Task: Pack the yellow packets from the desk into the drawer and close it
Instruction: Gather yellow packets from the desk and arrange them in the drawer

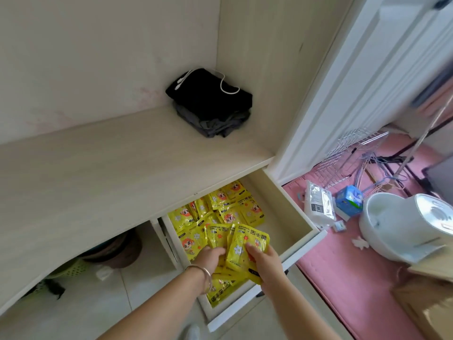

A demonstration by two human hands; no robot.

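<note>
The white drawer (291, 231) under the desk (103, 173) stands pulled open, and many yellow packets (220, 209) lie loose inside it. Over the drawer I hold a fanned bunch of yellow packets (247, 241) with both hands. My left hand (209, 257), with a bangle on the wrist, grips the bunch from the left. My right hand (263, 260) grips its right lower part, thumb on top. No yellow packets lie on the part of the desk top that I see.
A folded pile of dark clothes (212, 104) with a white cable sits in the desk's back corner. Right of the drawer is a pink mat (343, 278) with a white appliance (402, 227), wire rack (353, 155) and packages. Baskets (98, 256) stand under the desk.
</note>
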